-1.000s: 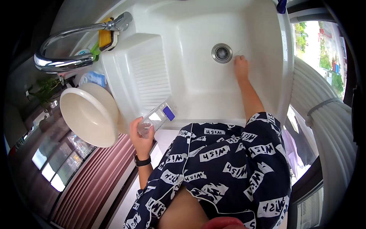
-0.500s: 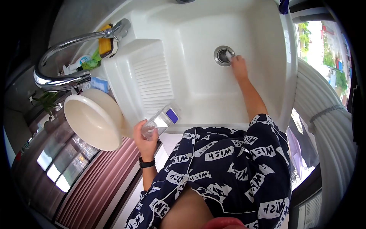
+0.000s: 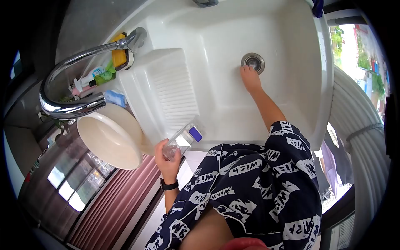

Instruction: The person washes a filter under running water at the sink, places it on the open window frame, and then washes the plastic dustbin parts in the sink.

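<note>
My left hand (image 3: 167, 163), with a dark watch at the wrist, is closed around a clear plastic container (image 3: 182, 143) with a purple label. It holds the container tilted over the front rim of the white sink (image 3: 233, 118), beside the ribbed washboard slope. Down in the basin, my right hand (image 3: 250, 79) is at the lower left edge of the metal drain (image 3: 253, 62). Its fingers are drawn together and point into the drain opening; whatever they pinch is too small or hidden to make out.
A chrome faucet (image 3: 68, 109) curves over the left side. Near it are a yellow sponge (image 3: 119, 57), a green bottle (image 3: 104, 76) and a blue packet (image 3: 115, 98). A cream basin (image 3: 109, 139) leans at the sink's left corner. Grey curtains (image 3: 354, 108) hang at the right.
My right hand has moved from the drain's right side to its lower left edge. The whole view has shifted slightly. My left hand keeps hold of the clear plastic container.
</note>
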`<state>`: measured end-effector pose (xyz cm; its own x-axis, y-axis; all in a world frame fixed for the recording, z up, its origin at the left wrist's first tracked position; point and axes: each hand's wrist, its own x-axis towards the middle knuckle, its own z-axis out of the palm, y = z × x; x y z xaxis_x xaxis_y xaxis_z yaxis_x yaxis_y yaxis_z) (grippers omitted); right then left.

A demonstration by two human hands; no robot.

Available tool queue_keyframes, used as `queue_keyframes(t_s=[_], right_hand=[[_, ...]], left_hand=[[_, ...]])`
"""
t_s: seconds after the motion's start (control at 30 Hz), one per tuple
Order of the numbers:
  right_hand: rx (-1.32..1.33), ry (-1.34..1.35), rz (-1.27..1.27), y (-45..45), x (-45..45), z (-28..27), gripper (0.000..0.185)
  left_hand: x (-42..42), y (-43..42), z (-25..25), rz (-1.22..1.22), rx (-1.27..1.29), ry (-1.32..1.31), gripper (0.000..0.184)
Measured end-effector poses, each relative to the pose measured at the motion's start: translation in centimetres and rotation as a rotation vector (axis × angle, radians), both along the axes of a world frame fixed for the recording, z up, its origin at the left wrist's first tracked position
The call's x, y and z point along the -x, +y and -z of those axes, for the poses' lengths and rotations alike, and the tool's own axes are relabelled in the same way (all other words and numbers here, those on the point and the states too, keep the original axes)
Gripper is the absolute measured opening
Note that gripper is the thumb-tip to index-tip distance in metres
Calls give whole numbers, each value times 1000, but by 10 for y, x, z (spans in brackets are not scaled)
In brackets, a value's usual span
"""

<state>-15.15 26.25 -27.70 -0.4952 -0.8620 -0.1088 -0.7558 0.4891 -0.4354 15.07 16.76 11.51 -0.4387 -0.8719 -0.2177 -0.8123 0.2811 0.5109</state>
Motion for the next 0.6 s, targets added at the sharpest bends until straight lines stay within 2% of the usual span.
queue_keyframes(t_s=[0.13, 0.23, 0.27, 0.37, 0.47, 0.6], right_hand=[[-38, 50, -166, 59, 19, -36, 20], [94, -107, 23, 99, 43, -62, 21], [56, -133, 76, 114, 52, -73, 20], [-342, -303, 26, 154, 78, -115, 19], [-838, -286, -170, 189, 70, -68, 15], [-480, -315, -301, 186, 55, -34, 12]], left_hand=[[7, 1, 1, -110, -98, 72, 52], [14, 0, 1, 128, 78, 20, 49], [10, 1, 4, 105, 46, 37, 49], [1, 5, 11, 76, -10, 58, 50], [11, 8, 8, 72, -19, 43, 50], [14, 10, 4, -5, -45, 40, 50]])
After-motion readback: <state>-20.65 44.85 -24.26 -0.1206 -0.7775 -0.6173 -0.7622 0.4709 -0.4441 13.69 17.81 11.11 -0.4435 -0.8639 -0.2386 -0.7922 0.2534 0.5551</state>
